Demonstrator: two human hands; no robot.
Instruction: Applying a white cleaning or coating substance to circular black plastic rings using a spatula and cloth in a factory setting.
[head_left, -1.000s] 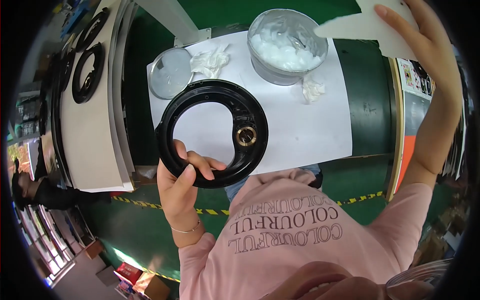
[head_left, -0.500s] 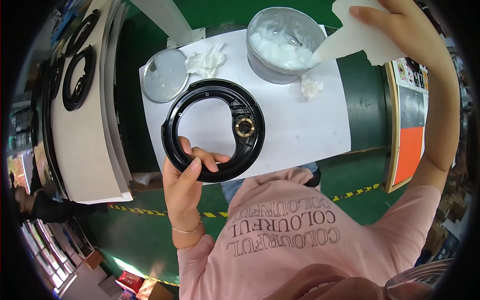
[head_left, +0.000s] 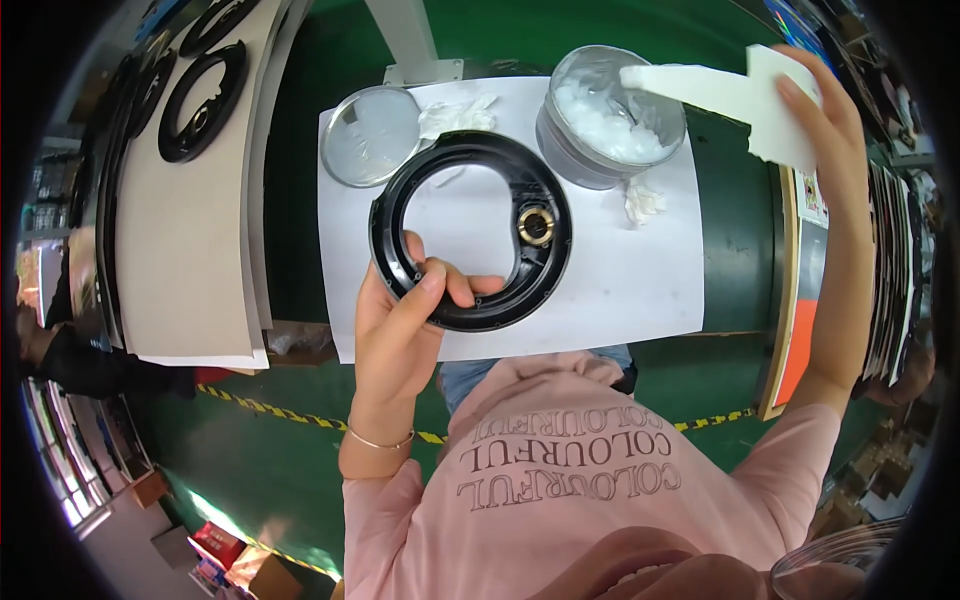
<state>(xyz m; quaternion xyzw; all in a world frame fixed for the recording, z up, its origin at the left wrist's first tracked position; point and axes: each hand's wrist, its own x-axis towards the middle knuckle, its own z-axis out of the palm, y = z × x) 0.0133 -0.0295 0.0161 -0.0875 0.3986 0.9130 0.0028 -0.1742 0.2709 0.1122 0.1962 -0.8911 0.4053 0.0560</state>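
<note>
My left hand [head_left: 405, 325] grips the near edge of a black plastic ring [head_left: 470, 230] that lies on a white sheet [head_left: 620, 290] on the green bench. A brass bushing [head_left: 536, 226] sits in the ring's right side. My right hand [head_left: 815, 120] holds a flat white paddle [head_left: 700, 88] whose tip is over a round tub of white paste [head_left: 610, 115] at the far right of the sheet.
A clear round lid [head_left: 371, 135] and crumpled white tissue [head_left: 455, 115] lie beyond the ring. More black rings [head_left: 203, 100] rest on a grey board [head_left: 185, 250] to the left. A stack of flat sheets [head_left: 805, 300] stands at the right. Yellow-black tape [head_left: 270, 412] marks the floor.
My right hand has brought the white paddle down and left, its tip now over the tub. My left hand keeps its hold on the ring, which shifted little.
</note>
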